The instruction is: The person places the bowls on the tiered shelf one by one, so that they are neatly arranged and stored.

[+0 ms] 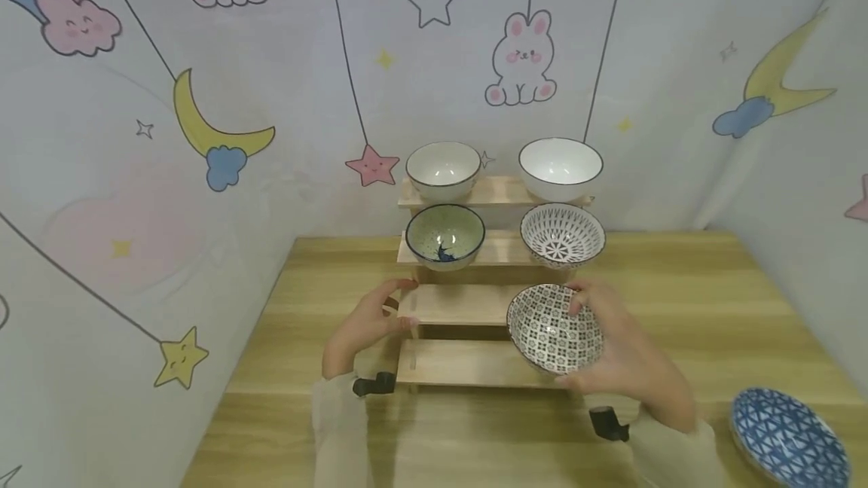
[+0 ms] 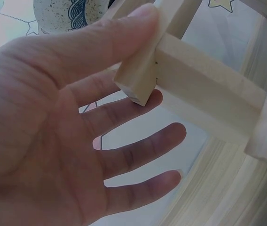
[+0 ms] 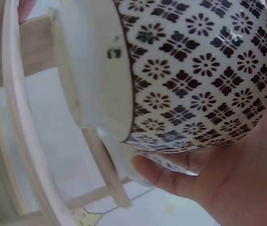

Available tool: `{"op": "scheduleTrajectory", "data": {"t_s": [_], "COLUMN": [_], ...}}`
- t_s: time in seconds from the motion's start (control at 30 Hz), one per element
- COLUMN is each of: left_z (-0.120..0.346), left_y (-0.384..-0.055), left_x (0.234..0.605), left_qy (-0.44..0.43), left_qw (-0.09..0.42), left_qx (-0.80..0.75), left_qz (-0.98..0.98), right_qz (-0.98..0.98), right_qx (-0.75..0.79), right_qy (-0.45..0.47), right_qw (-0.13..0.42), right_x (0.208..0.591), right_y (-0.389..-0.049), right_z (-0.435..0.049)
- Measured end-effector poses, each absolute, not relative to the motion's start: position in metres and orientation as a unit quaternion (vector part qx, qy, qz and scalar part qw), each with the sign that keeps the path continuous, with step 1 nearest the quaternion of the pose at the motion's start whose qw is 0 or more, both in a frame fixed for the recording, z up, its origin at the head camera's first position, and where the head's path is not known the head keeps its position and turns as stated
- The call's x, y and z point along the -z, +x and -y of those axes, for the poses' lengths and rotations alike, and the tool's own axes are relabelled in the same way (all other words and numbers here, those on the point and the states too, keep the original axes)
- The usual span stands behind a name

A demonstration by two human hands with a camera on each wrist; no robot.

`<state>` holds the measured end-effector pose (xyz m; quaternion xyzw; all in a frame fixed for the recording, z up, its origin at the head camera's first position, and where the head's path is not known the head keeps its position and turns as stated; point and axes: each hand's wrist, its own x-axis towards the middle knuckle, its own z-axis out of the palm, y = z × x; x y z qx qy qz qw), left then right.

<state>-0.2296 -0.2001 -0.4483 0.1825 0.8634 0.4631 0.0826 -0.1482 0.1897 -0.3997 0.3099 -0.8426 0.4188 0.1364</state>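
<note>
My right hand (image 1: 613, 345) grips a bowl (image 1: 552, 326) with a dark flower-and-diamond pattern, tilted over the right end of the lower steps of a wooden tiered rack (image 1: 461, 303). In the right wrist view the patterned outside of the bowl (image 3: 194, 70) faces the camera, with fingers (image 3: 166, 176) along its rim. My left hand (image 1: 366, 326) holds the left end of the rack's second step from the bottom, thumb at the front edge and index finger at the back. The left wrist view shows thumb and fingers around the plank end (image 2: 140, 80), the other fingers spread.
On the top step stand a cream bowl (image 1: 442, 168) and a white bowl (image 1: 561, 164). Below them sit a green bowl (image 1: 434, 228) and a black-and-white patterned bowl (image 1: 559, 228). A blue patterned bowl (image 1: 790, 439) is at the table's right front. Behind the wooden table (image 1: 325, 277) hangs a cartoon-printed backdrop.
</note>
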Motion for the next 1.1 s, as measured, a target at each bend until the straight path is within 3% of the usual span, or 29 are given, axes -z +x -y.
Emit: {"op": "scheduleTrajectory", "data": {"t_s": [0.4,0.7,1.1], "left_z": [0.202,0.200,0.201], "left_y": [-0.227,-0.230,-0.232], "left_x": [0.452,0.448,0.451], "left_qy": [0.182,0.182,0.195], "left_qw": [0.084,0.083,0.071], "left_qx": [-0.463,-0.465,-0.467], "left_qz": [-0.863,-0.863,-0.859], "right_qz": [0.813,0.796,0.786], "right_qx": [-0.464,-0.492,-0.499], "right_qy": [0.317,0.330,0.334], "right_qw": [0.150,0.123,0.146], "right_x": [0.410,0.417,0.423], "right_y": [-0.156,-0.162,-0.165], "right_z": [-0.159,-0.142,-0.126]}}
